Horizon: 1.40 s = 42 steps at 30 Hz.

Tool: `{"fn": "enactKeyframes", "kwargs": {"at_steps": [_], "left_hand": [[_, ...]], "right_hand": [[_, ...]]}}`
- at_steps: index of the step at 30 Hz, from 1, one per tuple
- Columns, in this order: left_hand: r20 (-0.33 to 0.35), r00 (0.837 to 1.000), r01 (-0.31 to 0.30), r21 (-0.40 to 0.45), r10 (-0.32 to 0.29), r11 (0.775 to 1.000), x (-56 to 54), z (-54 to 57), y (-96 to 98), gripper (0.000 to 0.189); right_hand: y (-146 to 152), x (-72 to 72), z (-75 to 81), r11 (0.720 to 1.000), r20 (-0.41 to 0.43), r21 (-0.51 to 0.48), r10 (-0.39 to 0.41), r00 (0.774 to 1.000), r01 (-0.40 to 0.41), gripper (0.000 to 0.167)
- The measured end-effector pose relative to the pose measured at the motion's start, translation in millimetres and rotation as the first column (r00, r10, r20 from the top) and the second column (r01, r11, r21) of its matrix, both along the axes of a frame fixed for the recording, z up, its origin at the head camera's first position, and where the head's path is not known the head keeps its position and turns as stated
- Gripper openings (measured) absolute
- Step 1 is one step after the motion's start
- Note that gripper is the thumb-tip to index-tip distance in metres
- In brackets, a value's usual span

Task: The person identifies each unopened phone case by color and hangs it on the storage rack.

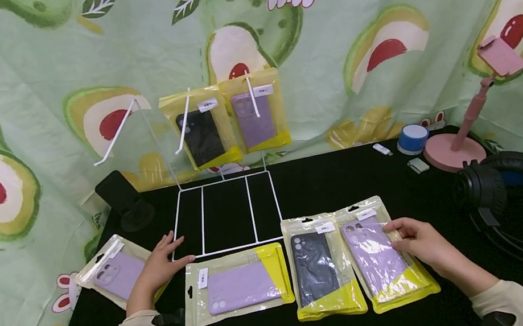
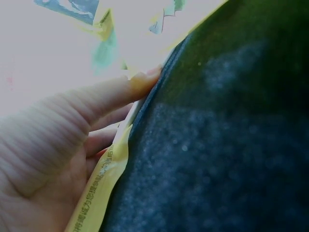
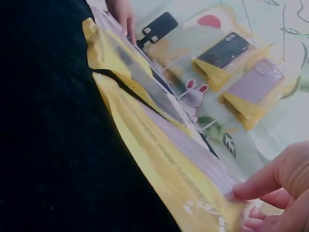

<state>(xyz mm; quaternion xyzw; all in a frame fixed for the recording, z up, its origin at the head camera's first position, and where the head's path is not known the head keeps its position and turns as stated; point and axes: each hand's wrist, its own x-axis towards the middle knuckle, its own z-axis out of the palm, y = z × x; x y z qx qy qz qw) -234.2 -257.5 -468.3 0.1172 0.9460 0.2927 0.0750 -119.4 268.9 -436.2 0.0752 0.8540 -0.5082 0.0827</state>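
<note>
My right hand (image 1: 423, 244) pinches the right edge of a bagged purple phone case (image 1: 373, 259), thumb on top and fingers beneath in the right wrist view. Beside that packet lies a bagged black phone case (image 1: 314, 269). A third packet, with a purple phone case (image 1: 241, 287), lies sideways left of them. My left hand (image 1: 160, 269) lies with thumb and fingers spread, over the right side of a tilted purple phone case packet (image 1: 116, 274). In the left wrist view, the left thumb (image 2: 116, 94) reaches past a yellow packet edge (image 2: 104, 186).
A white wire rack (image 1: 234, 248) stands behind the packets; two more bagged cases (image 1: 202, 138) hang on its hooks. A black phone stand (image 1: 124, 197) is at back left. A pink stand (image 1: 453, 148), a blue-and-white jar (image 1: 412, 139) and black headphones (image 1: 510, 190) are on the right.
</note>
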Motion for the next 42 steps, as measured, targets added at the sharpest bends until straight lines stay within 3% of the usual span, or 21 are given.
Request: {"fn": "enactKeyframes", "kwargs": {"at_steps": [4,8,15,20,27,31,36,42], "left_hand": [[0.007,1.0,-0.007,0.005,0.007,1.0,0.4,-0.2,-0.3,0.073],[0.002,1.0,-0.008,0.005,0.008,1.0,0.9,1.1,0.2,0.073],[-0.008,1.0,-0.003,-0.003,0.003,1.0,2.0,3.2,-0.6,0.071],[-0.004,1.0,-0.003,-0.003,0.003,1.0,2.7,4.9,-0.1,0.071],[-0.005,1.0,0.001,-0.001,-0.001,1.0,2.2,5.1,1.0,0.071],[-0.006,1.0,0.0,-0.003,0.0,1.0,1.1,5.0,1.3,0.071],[0.008,1.0,-0.006,-0.005,0.006,1.0,0.6,4.6,1.3,0.072],[0.017,1.0,-0.011,0.006,0.011,1.0,0.4,3.2,0.0,0.072]], "right_hand": [[-0.4,-0.8,8.7,0.999,-0.024,-0.022,-0.035,0.999,0.034,0.039],[-0.2,-4.1,21.9,0.998,-0.107,-0.01,-0.064,0.992,0.063,0.034],[-5.6,-11.9,45.4,0.992,-0.294,-0.09,-0.109,0.95,0.086,0.031],[-24.3,-17.0,60.8,0.966,-0.401,-0.257,-0.111,0.909,0.005,0.022],[-58.3,-26.5,88.0,0.896,-0.525,-0.418,-0.102,0.845,-0.151,0.022],[-77.1,-34.7,104.2,0.868,-0.579,-0.442,-0.083,0.811,-0.226,0.022],[-96.4,-43.1,120.2,0.854,-0.625,-0.431,-0.049,0.779,-0.292,0.024],[-112.8,-53.4,129.4,0.838,-0.644,-0.43,-0.023,0.764,-0.337,0.024]]}}
